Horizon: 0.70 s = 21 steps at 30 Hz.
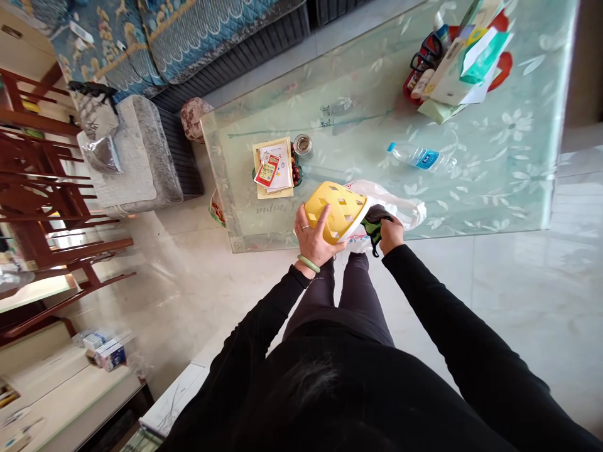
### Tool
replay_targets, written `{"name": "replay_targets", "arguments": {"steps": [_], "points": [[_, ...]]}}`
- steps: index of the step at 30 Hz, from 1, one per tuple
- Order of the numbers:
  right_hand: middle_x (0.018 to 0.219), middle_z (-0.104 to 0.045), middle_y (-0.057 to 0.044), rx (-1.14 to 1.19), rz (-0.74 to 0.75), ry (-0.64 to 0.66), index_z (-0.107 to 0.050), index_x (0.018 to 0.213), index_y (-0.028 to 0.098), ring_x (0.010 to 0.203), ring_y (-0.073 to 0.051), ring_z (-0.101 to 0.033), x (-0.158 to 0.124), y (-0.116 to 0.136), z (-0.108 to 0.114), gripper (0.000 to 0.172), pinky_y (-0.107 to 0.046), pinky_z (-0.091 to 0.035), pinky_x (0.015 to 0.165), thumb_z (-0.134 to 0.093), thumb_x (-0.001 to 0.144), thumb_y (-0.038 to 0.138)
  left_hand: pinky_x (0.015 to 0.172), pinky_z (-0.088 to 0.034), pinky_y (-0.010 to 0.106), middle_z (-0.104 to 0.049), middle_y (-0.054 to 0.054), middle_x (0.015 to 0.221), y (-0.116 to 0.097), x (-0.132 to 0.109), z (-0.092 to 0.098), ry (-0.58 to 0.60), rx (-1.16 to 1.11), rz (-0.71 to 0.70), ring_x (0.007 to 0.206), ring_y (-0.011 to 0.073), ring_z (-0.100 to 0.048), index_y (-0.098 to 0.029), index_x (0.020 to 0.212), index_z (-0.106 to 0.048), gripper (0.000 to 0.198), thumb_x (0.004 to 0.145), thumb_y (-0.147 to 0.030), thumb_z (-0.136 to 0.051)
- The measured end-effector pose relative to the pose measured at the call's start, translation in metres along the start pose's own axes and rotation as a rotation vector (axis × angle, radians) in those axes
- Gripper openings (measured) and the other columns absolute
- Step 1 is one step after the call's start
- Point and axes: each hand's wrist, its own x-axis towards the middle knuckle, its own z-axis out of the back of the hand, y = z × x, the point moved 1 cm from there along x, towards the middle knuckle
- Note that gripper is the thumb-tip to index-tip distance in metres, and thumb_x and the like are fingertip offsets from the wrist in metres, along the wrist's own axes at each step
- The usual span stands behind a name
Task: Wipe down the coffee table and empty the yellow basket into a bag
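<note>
My left hand (315, 243), with a ring and a green bangle, is wrapped round a yellow plastic basket (335, 204) with square holes and a pale rim. The basket lies tipped on its side, its mouth turned to the right. In my right hand (392, 235) is a black and green cloth item (375, 227), pinched beside the basket's mouth; its exact kind is unclear. Part of the item is hidden by the fingers. Behind both hands a white plastic bag (409, 210) lies crumpled at the near edge of the glass-topped table (264, 229).
A clear bottle (424, 158) lies on its side on the table. Papers with a red card (267, 171) and a tin (302, 145) are at the left. A red container (409, 94) with scissors and boxes stands far right. A grey stool (136, 157) is left of the table.
</note>
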Motion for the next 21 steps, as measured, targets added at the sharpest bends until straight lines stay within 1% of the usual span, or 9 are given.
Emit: {"name": "replay_targets", "arguments": {"steps": [4,5,7,8,11,15,17,19,21], "points": [[0.075,-0.068,0.001,0.053,-0.046,0.12,-0.069,0.094,0.02,0.064,-0.015,-0.067,-0.005,-0.006,0.0,0.032,-0.025,-0.056,0.054,-0.061,0.064,0.015,0.125,-0.033,0.059,-0.029,0.021,0.172,0.001,0.001,-0.003,0.038,0.009,-0.02,0.16,0.0482,-0.027,-0.023,0.155,-0.056,0.109,0.058,-0.057,-0.095],[0.076,-0.068,0.001,0.066,-0.057,0.088,-0.069,0.094,0.02,0.064,-0.015,-0.067,-0.007,-0.007,-0.001,0.033,-0.025,-0.056,0.054,-0.06,0.063,0.015,0.126,-0.032,0.059,-0.028,0.021,0.172,0.001,0.002,-0.003,0.039,0.017,-0.013,0.16,0.0479,-0.027,-0.023,0.155,-0.056,0.109,0.059,-0.057,-0.095],[0.075,-0.067,0.002,0.091,-0.072,-0.035,-0.07,0.095,0.02,0.064,-0.014,-0.066,-0.011,-0.01,-0.002,0.035,-0.023,-0.056,0.054,-0.06,0.062,0.013,0.126,-0.031,0.059,-0.027,0.021,0.173,0.001,0.002,-0.003,0.031,0.031,0.012,0.161,0.0483,-0.025,-0.024,0.156,-0.055,0.11,0.059,-0.057,-0.095],[0.075,-0.067,0.002,0.102,-0.077,-0.061,-0.07,0.096,0.02,0.065,-0.013,-0.066,-0.012,-0.011,-0.003,0.037,-0.022,-0.055,0.054,-0.06,0.062,0.013,0.126,-0.031,0.059,-0.026,0.021,0.173,0.001,0.001,-0.003,0.034,0.032,0.016,0.161,0.0488,-0.024,-0.024,0.156,-0.055,0.111,0.058,-0.057,-0.095],[0.078,-0.069,0.002,0.118,-0.081,0.044,-0.073,0.103,0.02,0.069,-0.015,-0.068,-0.012,-0.014,-0.004,0.042,-0.025,-0.059,0.058,-0.061,0.064,0.015,0.127,-0.031,0.059,-0.024,0.019,0.174,0.0,0.002,-0.003,0.073,0.022,-0.009,0.16,0.0485,-0.025,-0.025,0.155,-0.056,0.109,0.057,-0.054,-0.096],[0.089,-0.073,0.0,0.137,0.022,0.031,-0.074,0.105,0.02,0.082,-0.016,-0.072,-0.012,-0.016,-0.002,0.039,-0.029,-0.064,0.072,-0.062,0.068,0.017,0.128,-0.029,0.059,-0.025,0.02,0.174,-0.002,0.004,-0.002,0.008,-0.002,0.041,0.161,0.0478,-0.023,-0.022,0.156,-0.053,0.109,0.06,-0.054,-0.095],[0.094,-0.076,-0.002,0.149,0.028,0.133,-0.074,0.107,0.021,0.086,-0.018,-0.073,-0.017,-0.017,-0.005,0.039,-0.031,-0.065,0.076,-0.064,0.07,0.019,0.128,-0.029,0.059,-0.025,0.02,0.173,-0.004,0.005,-0.005,0.027,-0.014,0.035,0.16,0.0481,-0.024,-0.023,0.156,-0.053,0.11,0.059,-0.053,-0.096],[0.095,-0.077,-0.002,0.148,-0.003,0.231,-0.074,0.109,0.022,0.085,-0.019,-0.074,-0.022,-0.019,-0.01,0.04,-0.033,-0.066,0.076,-0.064,0.07,0.02,0.127,-0.031,0.059,-0.028,0.019,0.171,-0.006,0.006,-0.008,0.085,-0.033,0.004,0.159,0.0471,-0.027,-0.025,0.155,-0.054,0.109,0.058,-0.052,-0.097],[0.091,-0.076,-0.001,0.138,-0.003,0.175,-0.072,0.107,0.022,0.082,-0.018,-0.073,-0.024,-0.02,-0.011,0.039,-0.032,-0.065,0.075,-0.061,0.07,0.02,0.125,-0.034,0.058,-0.033,0.019,0.168,-0.007,0.008,-0.009,0.095,-0.048,0.009,0.159,0.0453,-0.028,-0.025,0.155,-0.053,0.109,0.058,-0.051,-0.097]]}}
